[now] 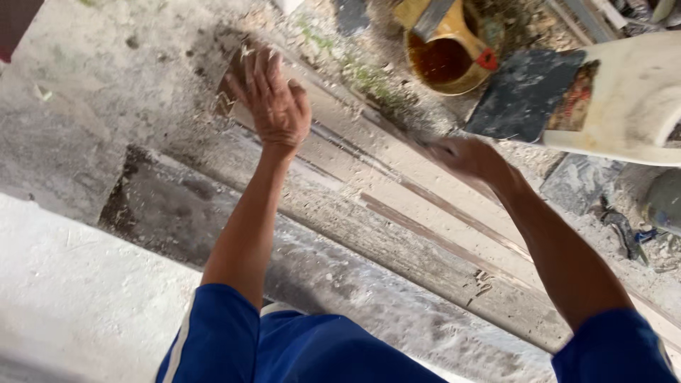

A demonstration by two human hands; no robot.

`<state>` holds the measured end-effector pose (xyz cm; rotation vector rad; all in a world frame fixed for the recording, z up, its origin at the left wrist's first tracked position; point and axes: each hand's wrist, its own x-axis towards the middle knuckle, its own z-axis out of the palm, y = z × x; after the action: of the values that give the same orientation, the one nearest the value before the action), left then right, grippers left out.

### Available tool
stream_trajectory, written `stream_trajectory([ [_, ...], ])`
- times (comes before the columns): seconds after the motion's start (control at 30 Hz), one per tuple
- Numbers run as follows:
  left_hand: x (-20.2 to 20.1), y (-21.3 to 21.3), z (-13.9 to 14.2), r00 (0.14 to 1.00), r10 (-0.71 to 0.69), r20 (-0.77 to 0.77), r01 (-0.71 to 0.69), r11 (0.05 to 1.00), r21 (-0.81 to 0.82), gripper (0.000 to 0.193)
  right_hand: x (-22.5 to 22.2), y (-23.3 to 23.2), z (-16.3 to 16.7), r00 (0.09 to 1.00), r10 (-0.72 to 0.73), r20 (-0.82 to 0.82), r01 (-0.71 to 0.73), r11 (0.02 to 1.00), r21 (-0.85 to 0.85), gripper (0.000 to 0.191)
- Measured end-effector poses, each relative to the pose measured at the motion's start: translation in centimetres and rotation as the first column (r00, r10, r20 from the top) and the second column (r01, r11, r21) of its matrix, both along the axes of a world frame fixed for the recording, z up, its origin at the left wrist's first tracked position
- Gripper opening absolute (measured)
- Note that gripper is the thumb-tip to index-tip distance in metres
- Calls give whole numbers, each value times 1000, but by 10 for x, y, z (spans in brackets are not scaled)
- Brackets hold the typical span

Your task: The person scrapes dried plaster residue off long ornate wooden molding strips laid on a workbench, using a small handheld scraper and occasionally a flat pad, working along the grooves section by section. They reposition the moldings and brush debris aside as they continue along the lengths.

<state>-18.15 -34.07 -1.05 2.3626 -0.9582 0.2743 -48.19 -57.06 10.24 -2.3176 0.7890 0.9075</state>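
Note:
A long pale wooden plank [397, 213] runs diagonally from upper left to lower right, with grooves along its face and wood shavings on it. My left hand [273, 99] lies flat on the plank's far end, fingers spread, holding nothing. My right hand [464, 154] is blurred over the middle of the plank, fingers curled; whether it holds something I cannot tell. Both arms wear blue short sleeves.
A yellow pot [445, 60] of dark brown liquid with a brush in it stands on the ground beyond the plank. A dark slab [521, 92] and a white curved object [631, 99] lie at the upper right. Small tools [624, 230] lie at the right. The dusty concrete floor [85, 92] spreads to the left.

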Motion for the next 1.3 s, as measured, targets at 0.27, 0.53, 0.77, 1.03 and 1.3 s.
stream_trajectory([
  [0.27,0,-2,11,967,44,-251,-55,998,-36,45,237,34,-51,983,182,40,-183,982,37,50],
  [0.53,-2,-9,1,971,139,-192,-123,988,95,51,80,29,24,840,510,187,-371,790,-489,49],
  [0.77,-1,-10,-5,972,109,-209,-121,992,-47,51,96,59,4,884,468,-6,-413,774,-480,55],
  [1.03,-1,-1,4,938,65,-342,-107,989,-106,52,182,77,19,931,365,-23,-354,882,-311,44],
  [1.3,2,-5,10,942,86,-324,-126,986,-105,52,152,75,10,879,470,73,-390,800,-456,47],
])
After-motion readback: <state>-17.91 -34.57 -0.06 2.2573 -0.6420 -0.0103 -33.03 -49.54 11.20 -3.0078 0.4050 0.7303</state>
